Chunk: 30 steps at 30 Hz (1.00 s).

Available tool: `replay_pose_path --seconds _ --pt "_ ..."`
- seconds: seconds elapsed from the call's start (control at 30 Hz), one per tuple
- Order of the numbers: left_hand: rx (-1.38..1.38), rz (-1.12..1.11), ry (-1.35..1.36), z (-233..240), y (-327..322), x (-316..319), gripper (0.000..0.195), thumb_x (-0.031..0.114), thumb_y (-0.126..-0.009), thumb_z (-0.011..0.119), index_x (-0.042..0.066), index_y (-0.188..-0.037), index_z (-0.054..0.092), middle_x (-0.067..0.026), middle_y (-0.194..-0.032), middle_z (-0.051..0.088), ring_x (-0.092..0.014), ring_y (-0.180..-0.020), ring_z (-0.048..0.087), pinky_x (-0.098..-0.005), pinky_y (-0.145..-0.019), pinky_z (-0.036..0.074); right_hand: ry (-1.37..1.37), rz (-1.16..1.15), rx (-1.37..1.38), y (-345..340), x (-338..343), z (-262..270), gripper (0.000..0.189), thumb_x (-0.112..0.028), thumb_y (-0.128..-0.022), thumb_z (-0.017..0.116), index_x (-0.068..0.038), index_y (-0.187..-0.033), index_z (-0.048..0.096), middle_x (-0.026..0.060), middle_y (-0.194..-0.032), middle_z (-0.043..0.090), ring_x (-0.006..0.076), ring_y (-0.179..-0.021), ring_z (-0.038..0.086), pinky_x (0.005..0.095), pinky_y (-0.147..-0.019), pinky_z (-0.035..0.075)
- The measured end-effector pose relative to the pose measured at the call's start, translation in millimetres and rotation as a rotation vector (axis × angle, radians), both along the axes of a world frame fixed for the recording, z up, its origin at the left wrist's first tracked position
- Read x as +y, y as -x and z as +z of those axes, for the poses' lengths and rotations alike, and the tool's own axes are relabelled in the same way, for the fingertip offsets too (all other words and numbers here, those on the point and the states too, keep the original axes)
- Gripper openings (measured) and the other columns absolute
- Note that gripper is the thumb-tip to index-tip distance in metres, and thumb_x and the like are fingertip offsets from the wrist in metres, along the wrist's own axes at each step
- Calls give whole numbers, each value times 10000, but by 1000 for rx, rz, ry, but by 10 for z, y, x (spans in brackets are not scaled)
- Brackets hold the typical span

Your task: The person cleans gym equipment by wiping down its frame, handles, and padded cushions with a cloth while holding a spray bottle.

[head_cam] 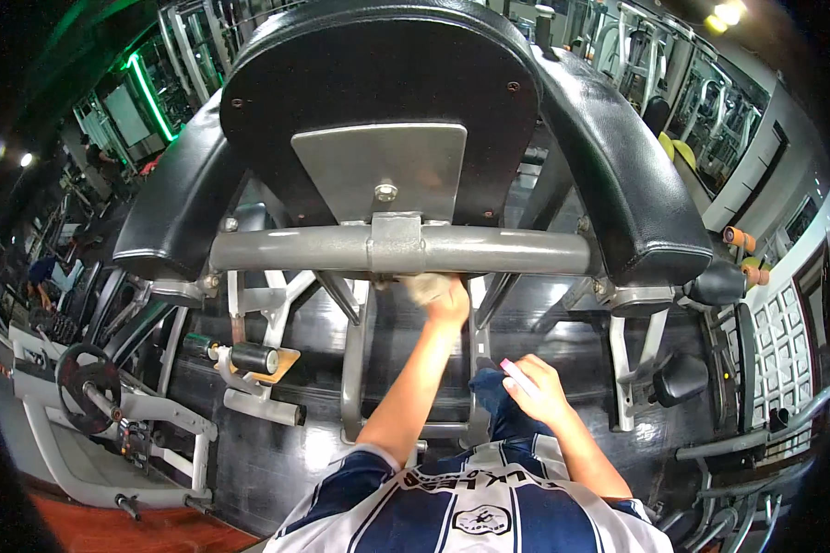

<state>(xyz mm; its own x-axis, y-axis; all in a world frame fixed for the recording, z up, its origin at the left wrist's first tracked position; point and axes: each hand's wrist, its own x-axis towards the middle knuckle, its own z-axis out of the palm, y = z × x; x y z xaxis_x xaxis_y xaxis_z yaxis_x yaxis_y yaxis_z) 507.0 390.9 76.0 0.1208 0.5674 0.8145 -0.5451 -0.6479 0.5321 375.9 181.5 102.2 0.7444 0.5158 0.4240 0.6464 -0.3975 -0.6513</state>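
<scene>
My left hand (449, 304) reaches under the grey crossbar (304, 250) of a padded gym machine, gripping a light-coloured cloth (427, 287) that looks blurred. Part of the cloth and the fingertips are hidden or unclear beneath the bar. Lower right of it, my right hand (539, 390) holds a small white object with a pink end (519, 377), above my knee. Over the crossbar stands a black backrest (380, 76) with a bolted metal plate (387, 166). Black padded armrests (615, 159) flank it on both sides.
At left stands a machine frame with a weight plate (88, 388); nearer is a roller-padded leg (252, 358). A black pad (680, 380) and a curved grey rail (726, 446) are at right. Grey frame legs (353, 366) rise from the dark floor. People are far off at left.
</scene>
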Motion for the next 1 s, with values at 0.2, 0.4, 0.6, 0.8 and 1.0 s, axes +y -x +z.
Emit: replay_pose_path --seconds 0.2,0.4,0.6,0.8,1.0 --pt "139 194 -487 -157 -37 416 413 167 -814 560 105 -1220 598 -235 -1376 435 -452 -1309 319 -611 -1070 145 34 -11 58 -6 -128 -94 165 -143 -782 686 -10 -861 628 139 -765 594 332 -694 583 398 -643 489" --pt "791 -89 -706 -666 625 793 440 93 -795 583 183 -1225 596 -88 -1346 497 -394 -1291 350 -585 -1108 182 34 66 43 -27 87 -146 162 -138 -776 694 -21 -865 626 129 -758 584 324 -691 580 396 -632 491" --pt "769 -746 880 -1412 1270 855 345 180 -998 409 106 -1332 460 -87 -1277 547 -285 -1153 540 -438 -1031 390 -22 209 78 1 384 -194 176 -146 -797 697 -24 -901 624 122 -777 587 309 -707 599 378 -637 491" --pt "76 -781 1210 -176 1399 715 370 234 -1010 395 66 -1340 411 -85 -1265 526 -236 -1140 531 -380 -988 416 -26 198 101 60 452 -296 172 -160 -808 699 -33 -894 622 118 -797 591 312 -699 602 385 -630 492" --pt "107 -265 222 92 743 922 449 86 -905 503 53 -1342 406 -156 -1254 487 -343 -1216 445 -458 -1080 297 -31 124 87 223 303 -266 168 -153 -800 701 -30 -883 622 117 -778 585 308 -710 597 381 -637 489"
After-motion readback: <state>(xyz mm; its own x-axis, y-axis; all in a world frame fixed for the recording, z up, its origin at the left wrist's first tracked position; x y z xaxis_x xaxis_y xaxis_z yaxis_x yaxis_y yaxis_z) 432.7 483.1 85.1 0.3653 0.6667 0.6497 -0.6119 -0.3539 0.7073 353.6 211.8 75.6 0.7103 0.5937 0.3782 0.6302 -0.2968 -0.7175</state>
